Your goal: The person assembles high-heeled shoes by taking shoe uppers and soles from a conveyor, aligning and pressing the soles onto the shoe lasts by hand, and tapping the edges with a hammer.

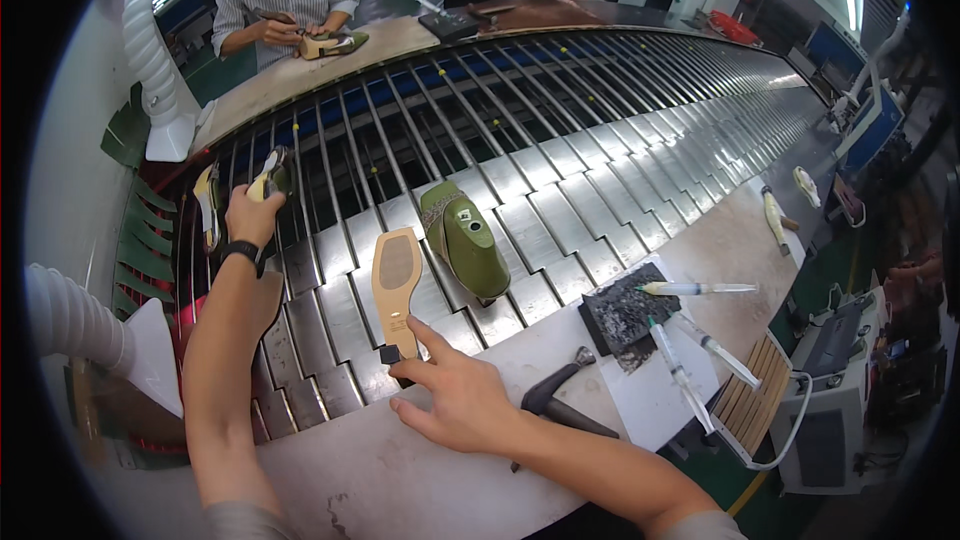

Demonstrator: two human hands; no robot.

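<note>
On the far left, my left hand (255, 215) closes around a green shoe (270, 175) with a pale yellow underside, over the conveyor. Another shoe with a pale sole (207, 205) stands just left of it. My right hand (455, 395) has its fingers at the narrow heel end of a tan shoe sole (397, 275); a small black heel tip (390, 353) sits between index and middle finger, thumb apart. Right of the sole, a green shoe last (470, 245) rests on the metal slats. A second tan sole (268, 305) is partly hidden by my left forearm.
The slatted conveyor (560, 195) curves off to the right. On the near bench lie a hammer (560, 395), a dark block (630, 310) and several syringes (690, 288). White ducts (165, 90) stand at left. Across the conveyor, a person (285, 0) handles a shoe (330, 44).
</note>
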